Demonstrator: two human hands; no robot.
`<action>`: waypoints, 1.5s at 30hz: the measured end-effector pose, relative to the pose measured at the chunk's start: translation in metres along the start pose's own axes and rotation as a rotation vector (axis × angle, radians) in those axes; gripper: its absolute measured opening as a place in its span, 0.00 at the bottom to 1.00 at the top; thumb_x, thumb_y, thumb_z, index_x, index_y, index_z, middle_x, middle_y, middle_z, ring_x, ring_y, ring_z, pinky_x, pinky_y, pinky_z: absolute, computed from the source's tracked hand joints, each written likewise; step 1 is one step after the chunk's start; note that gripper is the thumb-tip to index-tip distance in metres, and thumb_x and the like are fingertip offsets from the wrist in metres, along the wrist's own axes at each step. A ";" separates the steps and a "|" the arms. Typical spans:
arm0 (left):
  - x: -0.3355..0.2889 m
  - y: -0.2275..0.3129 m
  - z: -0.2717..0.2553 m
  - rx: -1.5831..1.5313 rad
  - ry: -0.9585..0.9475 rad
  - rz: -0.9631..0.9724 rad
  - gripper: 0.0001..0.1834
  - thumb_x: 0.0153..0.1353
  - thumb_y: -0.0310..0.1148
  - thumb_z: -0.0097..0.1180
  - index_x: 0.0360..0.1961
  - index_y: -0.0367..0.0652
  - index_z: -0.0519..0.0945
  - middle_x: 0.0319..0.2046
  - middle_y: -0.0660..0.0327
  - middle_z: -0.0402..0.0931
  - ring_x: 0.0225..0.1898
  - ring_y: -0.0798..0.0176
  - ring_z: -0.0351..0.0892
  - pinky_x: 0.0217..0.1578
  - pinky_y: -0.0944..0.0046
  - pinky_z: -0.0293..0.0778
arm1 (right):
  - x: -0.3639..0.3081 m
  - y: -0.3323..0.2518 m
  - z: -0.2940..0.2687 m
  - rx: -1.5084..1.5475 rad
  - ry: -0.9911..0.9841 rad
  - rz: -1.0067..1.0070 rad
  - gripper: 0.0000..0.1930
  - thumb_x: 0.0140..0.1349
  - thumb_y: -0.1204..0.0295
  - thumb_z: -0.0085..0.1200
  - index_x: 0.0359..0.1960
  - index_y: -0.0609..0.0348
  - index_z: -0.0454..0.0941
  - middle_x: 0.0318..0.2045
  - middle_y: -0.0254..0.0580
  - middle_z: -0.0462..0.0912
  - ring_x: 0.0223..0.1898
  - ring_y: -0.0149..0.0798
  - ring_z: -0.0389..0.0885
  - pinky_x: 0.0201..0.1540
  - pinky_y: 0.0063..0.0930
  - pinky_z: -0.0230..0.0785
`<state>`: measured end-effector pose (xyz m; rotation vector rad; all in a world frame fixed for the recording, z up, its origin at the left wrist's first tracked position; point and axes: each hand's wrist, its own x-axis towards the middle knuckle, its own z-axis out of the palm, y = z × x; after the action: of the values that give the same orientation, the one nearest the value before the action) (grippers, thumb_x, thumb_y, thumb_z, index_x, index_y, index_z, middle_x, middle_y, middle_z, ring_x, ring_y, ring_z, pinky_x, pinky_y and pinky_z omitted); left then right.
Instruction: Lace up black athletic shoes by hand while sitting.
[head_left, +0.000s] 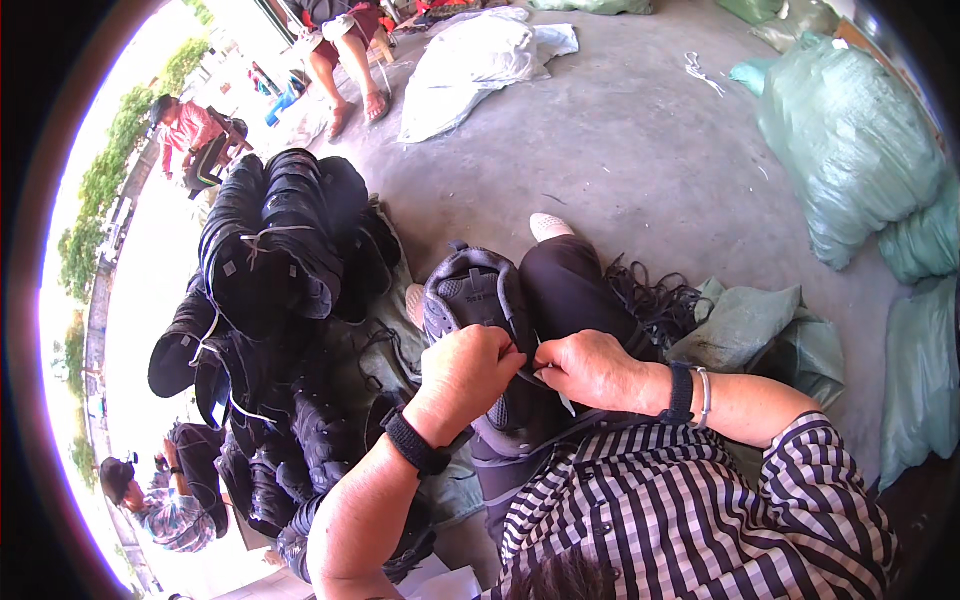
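Observation:
A dark grey and black shoe upper (478, 285) lies across my lap, its rounded, padded end pointing away from me. Over its middle, my left hand (468, 375) is closed in a pinch, thumb against fingers. Just to the right, my right hand (595, 370) pinches too, its fingertips close to the left ones. Something thin and dark shows at the fingertips, too small to name. A narrow white tip sticks out below my right fingers. Beside my right knee lies a tangle of black laces (650, 300).
On my left rise tied stacks of black shoe uppers (265, 270). Green woven sacking (750, 325) lies by the laces. Full green sacks (845, 150) stand at the right, and a white sack (470, 65) lies farther off. Other people sit ahead and to the left.

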<state>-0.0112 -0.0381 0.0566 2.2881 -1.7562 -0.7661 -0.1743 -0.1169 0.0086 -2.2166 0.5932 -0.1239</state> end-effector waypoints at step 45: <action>-0.006 -0.005 0.015 0.060 0.074 0.011 0.12 0.53 0.44 0.57 0.33 0.49 0.81 0.25 0.56 0.81 0.30 0.51 0.81 0.32 0.53 0.75 | 0.002 0.020 0.023 0.049 0.196 -0.188 0.07 0.58 0.68 0.54 0.29 0.58 0.76 0.27 0.48 0.76 0.33 0.53 0.77 0.37 0.43 0.71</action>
<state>-0.0156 -0.0283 0.0433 2.3111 -1.7807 -0.6268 -0.1736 -0.1131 -0.0215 -2.2240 0.4792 -0.4522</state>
